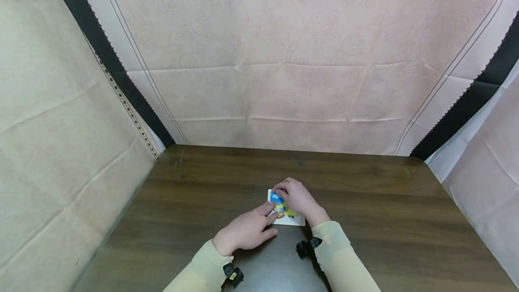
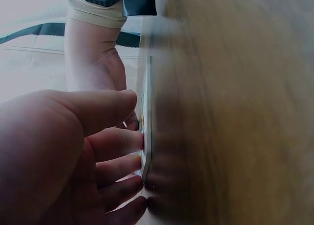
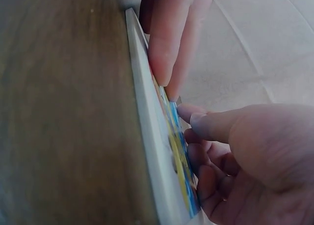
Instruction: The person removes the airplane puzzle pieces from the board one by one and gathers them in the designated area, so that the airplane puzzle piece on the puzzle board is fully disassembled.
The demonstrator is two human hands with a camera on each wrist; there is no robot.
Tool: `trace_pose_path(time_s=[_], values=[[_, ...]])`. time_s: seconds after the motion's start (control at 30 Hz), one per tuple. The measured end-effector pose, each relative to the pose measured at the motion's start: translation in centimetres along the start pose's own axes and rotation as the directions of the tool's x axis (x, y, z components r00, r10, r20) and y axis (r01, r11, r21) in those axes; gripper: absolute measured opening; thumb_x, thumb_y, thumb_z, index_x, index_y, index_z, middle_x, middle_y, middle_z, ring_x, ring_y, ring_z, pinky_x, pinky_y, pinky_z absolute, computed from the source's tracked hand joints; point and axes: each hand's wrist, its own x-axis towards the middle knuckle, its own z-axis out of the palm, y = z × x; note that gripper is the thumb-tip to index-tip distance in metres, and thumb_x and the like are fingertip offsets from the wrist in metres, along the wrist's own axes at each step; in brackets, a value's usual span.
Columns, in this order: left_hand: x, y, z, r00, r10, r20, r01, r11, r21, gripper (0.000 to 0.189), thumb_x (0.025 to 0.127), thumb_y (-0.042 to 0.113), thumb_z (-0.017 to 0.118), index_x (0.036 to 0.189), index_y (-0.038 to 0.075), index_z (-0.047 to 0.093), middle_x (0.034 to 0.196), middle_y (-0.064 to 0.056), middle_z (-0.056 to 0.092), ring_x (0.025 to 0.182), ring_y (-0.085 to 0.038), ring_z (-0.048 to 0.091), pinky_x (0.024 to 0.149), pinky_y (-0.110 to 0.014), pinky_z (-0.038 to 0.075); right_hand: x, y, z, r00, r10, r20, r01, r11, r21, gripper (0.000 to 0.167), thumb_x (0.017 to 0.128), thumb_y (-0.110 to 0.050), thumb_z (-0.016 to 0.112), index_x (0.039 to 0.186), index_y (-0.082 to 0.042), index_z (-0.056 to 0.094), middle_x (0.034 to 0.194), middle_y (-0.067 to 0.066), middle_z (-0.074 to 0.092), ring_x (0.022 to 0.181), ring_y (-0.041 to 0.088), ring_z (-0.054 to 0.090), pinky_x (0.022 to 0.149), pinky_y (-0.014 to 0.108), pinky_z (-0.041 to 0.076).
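Observation:
A small flat board with a white border and a bright blue, yellow and red picture lies on the table in the head view. My left hand comes from the left with fairly straight fingers, its fingertips resting on the board's left part. Over the upper part of the picture is my right hand, its fingers curled. The right wrist view has the right thumb and forefinger tips close together at the blue part; whether they pinch a piece is hidden. Seen edge-on, the board looks thin.
The board lies on a brown wood-grain table. Near the front edge, between the forearms, there is a grey surface. Pale cloth walls stand behind and at both sides. Each wrist carries a black camera.

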Motion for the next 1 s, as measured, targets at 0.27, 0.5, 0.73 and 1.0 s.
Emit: trace_pose_path(time_s=[0.27,0.5,0.73,1.0], values=[[0.00,0.15,-0.21,1.000,0.026,0.006,-0.025,1.000,-0.015,0.055,0.112,0.037,0.058,0.158,0.006,0.053,0.171,-0.009,0.037,0.159,-0.030,0.030,0.123,-0.043,0.036,0.15,0.38,0.15,1.000,-0.014,-0.004,0.014,1.000,-0.009,0.015,0.108,-0.018,0.067,0.114,-0.017,0.081,0.107,0.000,0.066,0.093,0.017,0.062,0.095,0.044,0.058],[0.06,0.35,-0.12,1.000,0.031,-0.005,-0.031,0.999,0.018,0.056,0.111,0.036,0.060,0.157,0.004,0.054,0.170,-0.012,0.038,0.156,-0.027,0.037,0.123,-0.043,0.037,0.14,0.28,0.15,1.000,-0.005,-0.004,0.005,1.000,0.002,0.015,0.108,-0.019,0.066,0.114,-0.016,0.080,0.107,0.000,0.066,0.093,0.017,0.061,0.093,0.042,0.058],[0.01,0.27,-0.05,1.000,0.026,-0.003,-0.026,0.999,0.032,0.057,0.111,0.037,0.059,0.158,0.004,0.053,0.170,-0.012,0.038,0.156,-0.025,0.037,0.122,-0.042,0.038,0.12,0.10,0.13,1.000,0.004,-0.005,-0.004,1.000,0.004,0.015,0.109,-0.019,0.065,0.114,-0.017,0.080,0.111,0.002,0.067,0.095,0.019,0.062,0.096,0.044,0.058],[-0.01,0.40,-0.12,1.000,0.030,0.002,-0.030,0.999,0.031,0.058,0.111,0.037,0.059,0.158,0.003,0.052,0.171,-0.013,0.037,0.156,-0.024,0.036,0.121,-0.041,0.039,0.08,0.17,0.20,1.000,0.019,-0.008,-0.019,0.999,0.026,0.012,0.108,-0.018,0.067,0.114,-0.018,0.078,0.114,0.003,0.066,0.097,0.020,0.062,0.098,0.045,0.058]])
